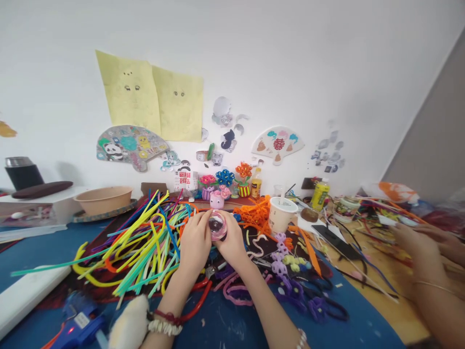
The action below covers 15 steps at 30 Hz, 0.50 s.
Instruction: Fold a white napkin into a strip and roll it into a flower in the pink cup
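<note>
My left hand [194, 241] and my right hand [232, 241] are together above the middle of the table, both closed around a small round pink object with a clear top [217, 226]. The left hand grips its left side and the right hand cups its right side. Just left of my hands lies a big loose heap of coloured pipe cleaners [145, 237], yellow, green, blue and orange. Purple and pink bent pipe cleaner pieces [286, 276] lie right of my right forearm.
A blue glue gun [78, 325] lies at the near left. A paper cup with a straw [281, 213], an orange pipe cleaner pile [256, 213], small pipe cleaner flower pots [225, 186] and bottles stand behind. Another person's hands [421, 242] work at the right.
</note>
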### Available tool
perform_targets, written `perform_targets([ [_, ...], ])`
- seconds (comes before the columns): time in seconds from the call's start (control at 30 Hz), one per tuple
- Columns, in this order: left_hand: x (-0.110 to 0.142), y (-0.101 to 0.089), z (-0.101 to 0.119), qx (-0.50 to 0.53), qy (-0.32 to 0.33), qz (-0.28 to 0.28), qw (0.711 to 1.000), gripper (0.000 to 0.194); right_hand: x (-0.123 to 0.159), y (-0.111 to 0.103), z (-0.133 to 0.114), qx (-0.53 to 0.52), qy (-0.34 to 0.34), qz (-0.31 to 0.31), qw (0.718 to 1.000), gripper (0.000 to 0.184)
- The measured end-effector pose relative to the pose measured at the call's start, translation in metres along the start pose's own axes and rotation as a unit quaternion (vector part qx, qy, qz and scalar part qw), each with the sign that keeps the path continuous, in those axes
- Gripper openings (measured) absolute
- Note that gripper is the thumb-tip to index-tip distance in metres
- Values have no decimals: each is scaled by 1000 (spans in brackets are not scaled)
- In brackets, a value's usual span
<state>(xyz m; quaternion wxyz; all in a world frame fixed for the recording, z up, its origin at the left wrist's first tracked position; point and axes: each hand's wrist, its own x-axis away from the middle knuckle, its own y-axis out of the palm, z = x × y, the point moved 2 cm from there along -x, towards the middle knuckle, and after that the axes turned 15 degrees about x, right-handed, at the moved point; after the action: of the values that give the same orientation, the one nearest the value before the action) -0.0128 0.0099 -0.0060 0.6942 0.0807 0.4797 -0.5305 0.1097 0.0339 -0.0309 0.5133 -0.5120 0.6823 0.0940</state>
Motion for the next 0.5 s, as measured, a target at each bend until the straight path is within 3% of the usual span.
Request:
perform_targets([
  [0.27, -1, 2, -2, 66, -50, 19, 996, 40, 0, -1, -1, -10, 19, 7, 1000, 55],
  [0.5, -4, -2, -3, 186, -105, 59, 975, 31, -3, -6, -1, -35, 28, 30, 999, 58],
])
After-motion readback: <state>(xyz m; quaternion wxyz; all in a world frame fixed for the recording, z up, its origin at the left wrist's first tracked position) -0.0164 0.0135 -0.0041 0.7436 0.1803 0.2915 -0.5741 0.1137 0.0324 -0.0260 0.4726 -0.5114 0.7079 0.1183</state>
